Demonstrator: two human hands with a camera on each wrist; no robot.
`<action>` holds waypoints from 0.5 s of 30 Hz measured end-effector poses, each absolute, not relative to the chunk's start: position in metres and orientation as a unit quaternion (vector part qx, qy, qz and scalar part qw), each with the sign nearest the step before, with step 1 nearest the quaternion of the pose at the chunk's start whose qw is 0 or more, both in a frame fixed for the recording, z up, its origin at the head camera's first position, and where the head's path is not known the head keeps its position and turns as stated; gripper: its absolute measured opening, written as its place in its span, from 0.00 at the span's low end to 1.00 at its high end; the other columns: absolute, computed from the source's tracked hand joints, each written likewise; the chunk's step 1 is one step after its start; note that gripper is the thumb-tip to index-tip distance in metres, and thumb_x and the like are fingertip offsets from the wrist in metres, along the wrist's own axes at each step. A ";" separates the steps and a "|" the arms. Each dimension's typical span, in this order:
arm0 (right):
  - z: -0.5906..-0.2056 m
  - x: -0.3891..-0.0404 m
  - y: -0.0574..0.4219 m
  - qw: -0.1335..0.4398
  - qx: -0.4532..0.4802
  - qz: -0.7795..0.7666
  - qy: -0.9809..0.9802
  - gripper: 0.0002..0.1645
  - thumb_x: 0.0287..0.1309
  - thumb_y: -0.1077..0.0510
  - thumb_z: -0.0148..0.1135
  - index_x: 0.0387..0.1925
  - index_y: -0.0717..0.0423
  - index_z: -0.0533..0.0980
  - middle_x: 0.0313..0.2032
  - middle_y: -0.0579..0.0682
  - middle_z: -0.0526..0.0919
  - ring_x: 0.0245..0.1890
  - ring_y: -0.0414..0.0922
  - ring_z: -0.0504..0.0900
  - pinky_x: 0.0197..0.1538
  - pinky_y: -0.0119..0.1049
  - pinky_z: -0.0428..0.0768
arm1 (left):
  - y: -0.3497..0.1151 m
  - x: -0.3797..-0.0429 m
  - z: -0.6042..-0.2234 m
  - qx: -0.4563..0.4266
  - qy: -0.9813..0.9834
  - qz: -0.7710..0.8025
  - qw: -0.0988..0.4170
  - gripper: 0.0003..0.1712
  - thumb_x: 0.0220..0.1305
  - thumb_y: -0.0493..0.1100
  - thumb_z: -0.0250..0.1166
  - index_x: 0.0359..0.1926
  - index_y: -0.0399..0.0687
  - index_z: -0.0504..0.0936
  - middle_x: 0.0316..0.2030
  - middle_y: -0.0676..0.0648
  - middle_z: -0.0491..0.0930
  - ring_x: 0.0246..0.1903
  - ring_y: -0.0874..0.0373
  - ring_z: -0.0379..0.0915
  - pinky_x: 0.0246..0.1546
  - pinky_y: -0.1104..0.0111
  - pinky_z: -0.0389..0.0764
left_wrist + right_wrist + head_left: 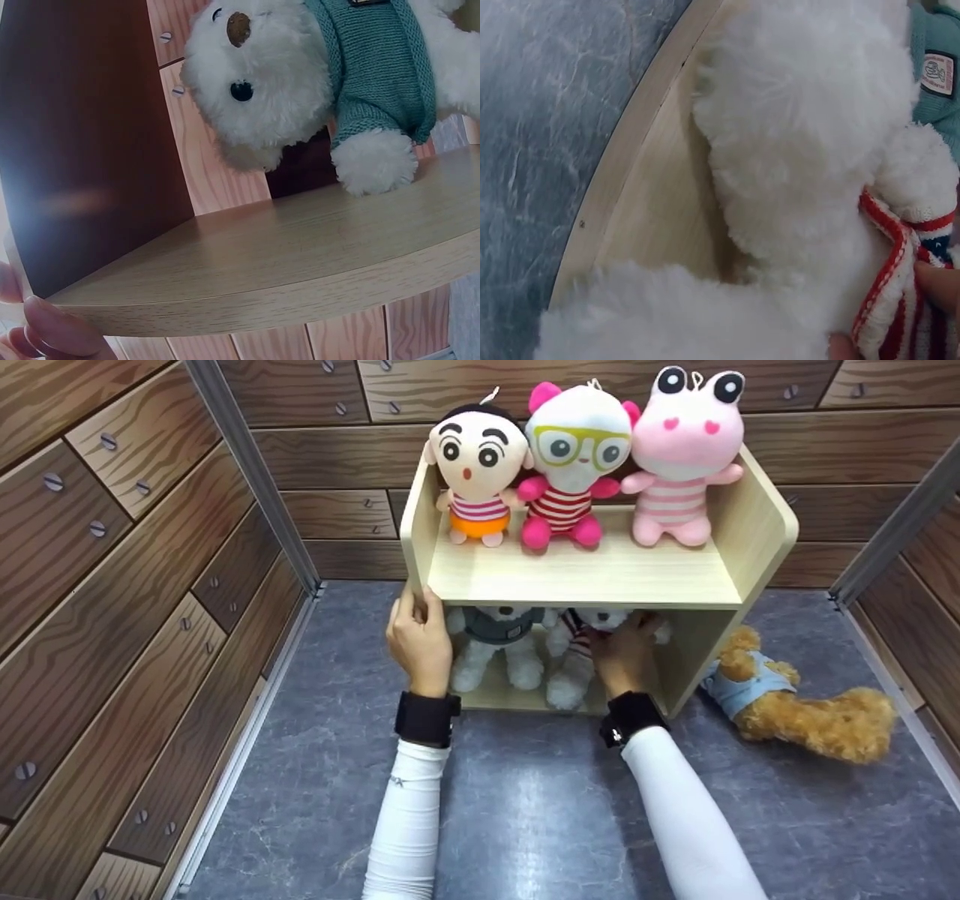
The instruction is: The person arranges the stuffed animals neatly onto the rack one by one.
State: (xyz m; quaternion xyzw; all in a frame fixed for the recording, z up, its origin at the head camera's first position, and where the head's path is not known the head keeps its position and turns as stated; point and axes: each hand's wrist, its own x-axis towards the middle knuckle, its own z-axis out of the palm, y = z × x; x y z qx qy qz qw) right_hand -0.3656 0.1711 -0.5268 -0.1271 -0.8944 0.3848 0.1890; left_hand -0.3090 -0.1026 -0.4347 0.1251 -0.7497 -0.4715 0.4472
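My left hand grips the left side panel of a small wooden shelf. In the left wrist view its thumb lies at the corner of the shelf board. Inside the lower compartment my right hand pinches the striped red and white sweater of a white plush dog; part of the toy is hidden behind the hand. To its left sits another white plush dog in a teal sweater, its head partly covered by the upper board in the head view.
On the upper board sit a black-haired boy doll, a panda plush with glasses, and a pink frog plush. A brown plush in light blue lies on the floor right of the shelf. Wood-patterned walls surround it.
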 end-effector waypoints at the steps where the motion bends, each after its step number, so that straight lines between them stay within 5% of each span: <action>1: -0.527 -0.366 0.170 0.188 -0.126 0.378 -0.898 0.60 0.58 0.44 0.70 0.75 0.68 0.48 0.69 0.73 0.47 0.57 0.74 0.69 0.53 0.60 0.77 | -0.102 -0.309 -0.435 0.124 -0.749 -0.472 0.448 0.21 0.68 0.48 0.61 0.57 0.44 0.84 0.24 0.46 0.73 0.23 0.53 0.68 0.25 0.61 0.65; 5: -0.527 -0.367 0.166 0.195 -0.121 0.361 -0.904 0.61 0.56 0.43 0.72 0.77 0.63 0.47 0.70 0.74 0.46 0.53 0.73 0.74 0.50 0.60 0.78 | -0.102 -0.309 -0.436 0.114 -0.748 -0.475 0.450 0.21 0.68 0.47 0.61 0.56 0.43 0.84 0.24 0.46 0.72 0.23 0.53 0.67 0.25 0.61 0.65; 10: -0.528 -0.372 0.158 0.215 -0.112 0.405 -0.882 0.62 0.53 0.49 0.76 0.78 0.58 0.48 0.72 0.75 0.40 0.58 0.77 0.66 0.57 0.63 0.74 | -0.103 -0.310 -0.436 0.116 -0.747 -0.473 0.452 0.21 0.68 0.47 0.61 0.56 0.43 0.84 0.24 0.45 0.74 0.24 0.52 0.68 0.26 0.60 0.67; 15: -0.532 -0.378 0.152 0.228 -0.113 0.414 -0.874 0.60 0.51 0.50 0.77 0.76 0.58 0.51 0.70 0.73 0.45 0.59 0.75 0.65 0.56 0.63 0.75 | -0.104 -0.311 -0.436 0.120 -0.750 -0.472 0.447 0.21 0.68 0.47 0.61 0.57 0.43 0.84 0.26 0.45 0.75 0.25 0.52 0.70 0.27 0.59 0.68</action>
